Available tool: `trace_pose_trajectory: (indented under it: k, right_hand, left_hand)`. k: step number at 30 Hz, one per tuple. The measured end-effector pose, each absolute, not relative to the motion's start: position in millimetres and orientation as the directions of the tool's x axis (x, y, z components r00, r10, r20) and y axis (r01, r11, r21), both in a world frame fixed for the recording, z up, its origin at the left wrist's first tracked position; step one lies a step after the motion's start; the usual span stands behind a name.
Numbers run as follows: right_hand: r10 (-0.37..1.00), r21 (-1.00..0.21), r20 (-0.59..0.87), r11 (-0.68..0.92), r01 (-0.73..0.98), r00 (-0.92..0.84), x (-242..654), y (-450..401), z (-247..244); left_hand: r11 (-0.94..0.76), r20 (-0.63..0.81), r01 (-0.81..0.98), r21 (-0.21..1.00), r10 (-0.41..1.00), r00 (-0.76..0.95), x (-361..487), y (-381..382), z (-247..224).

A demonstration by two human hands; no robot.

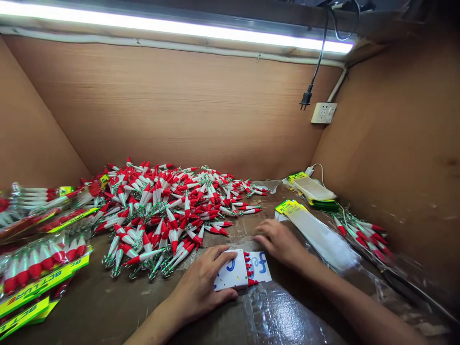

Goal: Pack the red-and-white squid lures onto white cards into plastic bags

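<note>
A white card holder (232,275) with coloured specks lies near the front of the table, and my left hand (208,273) grips it between thumb and fingers. Red tips of several lures (250,268) stick out of its right side, over a white card (264,266) with blue writing. My right hand (278,239) is just above and right of that card, fingers bent toward the left; whether anything is between them does not show. Behind both hands spreads a big pile of red and white lures (172,206) with green-silver hooks.
Packed lures with yellow labels (46,282) lie at the left. Clear bags (323,235) and another bag stack (311,187) are at the right, beside more lures (366,235). A black plug (305,98) hangs near a wall socket (324,112). Cardboard walls (179,110) enclose the table.
</note>
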State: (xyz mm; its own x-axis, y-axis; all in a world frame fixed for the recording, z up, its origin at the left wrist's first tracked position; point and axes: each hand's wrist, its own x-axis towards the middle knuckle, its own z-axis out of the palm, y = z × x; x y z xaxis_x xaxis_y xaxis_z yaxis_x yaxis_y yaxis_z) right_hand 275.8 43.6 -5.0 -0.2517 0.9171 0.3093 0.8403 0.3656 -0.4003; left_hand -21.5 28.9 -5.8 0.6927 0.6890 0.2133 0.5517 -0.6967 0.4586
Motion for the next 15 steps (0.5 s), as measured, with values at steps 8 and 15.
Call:
trace_pose_trajectory:
  k: [8,15]
  right_hand:
    - [0.937,0.020,0.045,-0.347,0.938,0.346,368.3,61.9,0.9]
    - [0.926,-0.021,0.041,-0.375,0.927,0.375,385.9,69.0,-6.9]
  left_hand:
    - [-0.687,0.160,0.583,0.434,0.696,0.701,-27.5,25.6,-3.4]
    - [-0.697,0.212,0.539,0.473,0.683,0.699,-32.2,23.5,8.1]
